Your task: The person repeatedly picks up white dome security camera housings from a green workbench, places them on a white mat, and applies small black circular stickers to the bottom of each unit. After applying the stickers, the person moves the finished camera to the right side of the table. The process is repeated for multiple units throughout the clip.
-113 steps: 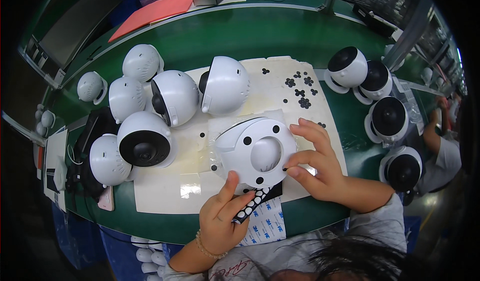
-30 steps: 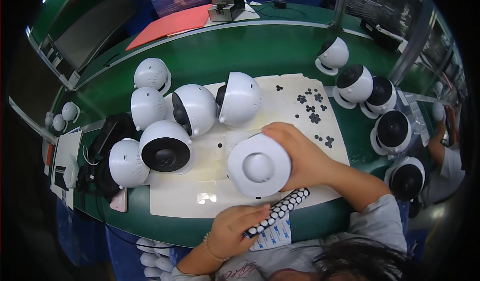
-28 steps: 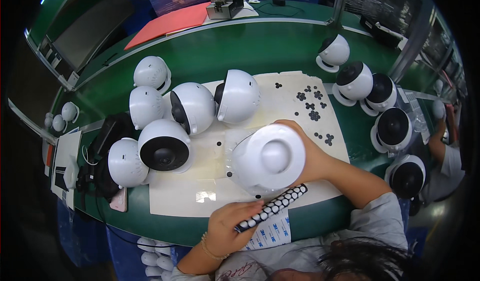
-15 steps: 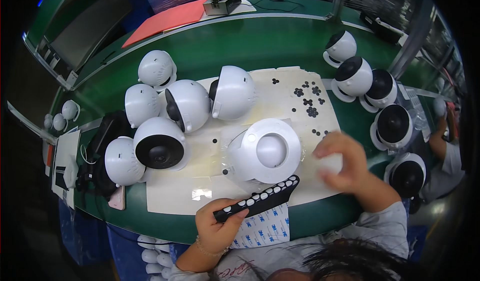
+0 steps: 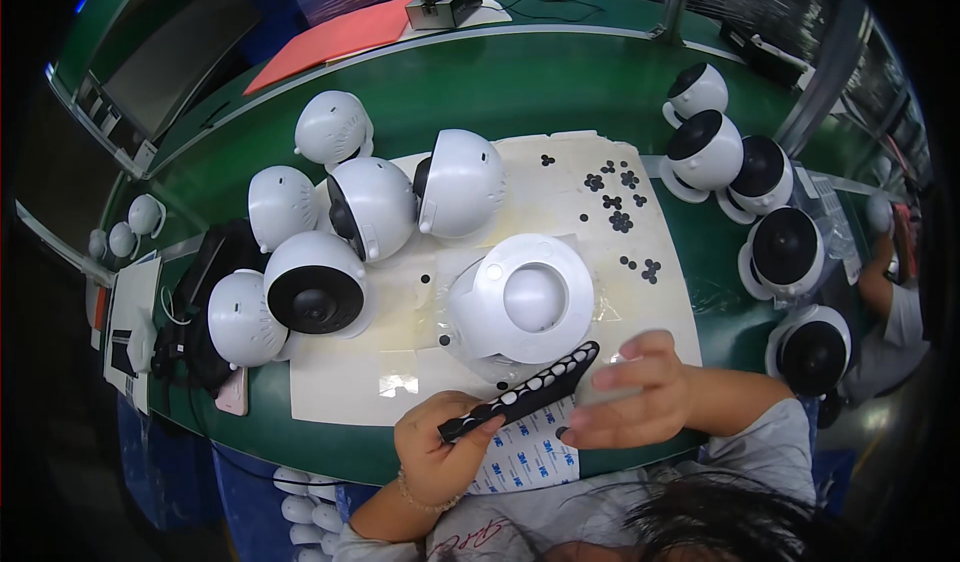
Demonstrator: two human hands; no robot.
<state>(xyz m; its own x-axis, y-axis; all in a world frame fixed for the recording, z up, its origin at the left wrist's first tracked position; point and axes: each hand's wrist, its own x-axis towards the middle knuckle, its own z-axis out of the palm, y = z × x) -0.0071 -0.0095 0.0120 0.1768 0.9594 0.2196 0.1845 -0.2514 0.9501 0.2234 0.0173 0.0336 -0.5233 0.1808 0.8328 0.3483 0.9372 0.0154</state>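
My left hand [image 5: 437, 446] grips a narrow black strip [image 5: 535, 392] with a row of white round spots. Near the strip's far end is my right hand [image 5: 640, 392], fingers spread and partly blurred. A whitish patch shows among its fingers, too smeared to identify. One small black dot [image 5: 563, 436] appears at a fingertip. Beyond the strip, a white round camera housing [image 5: 468, 307] lies on plastic film with its ring-shaped base [image 5: 575, 297] turned up. A white sheet with blue print [image 5: 535, 457] lies beneath the strip.
Several white dome cameras [image 5: 375, 207] stand left on the pale mat [image 5: 350, 387]; more dome cameras [image 5: 785, 247] line the right. Small black round pads [image 5: 620, 222] lie clustered on the mat. A black bag [image 5: 220, 272] sits left. Another person's arm [image 5: 877, 282] shows far right.
My right hand has come left and nearer, from above the mat's right side toward the strip. A cluster of black pads it partly covered now shows. The far left camera has shifted right.
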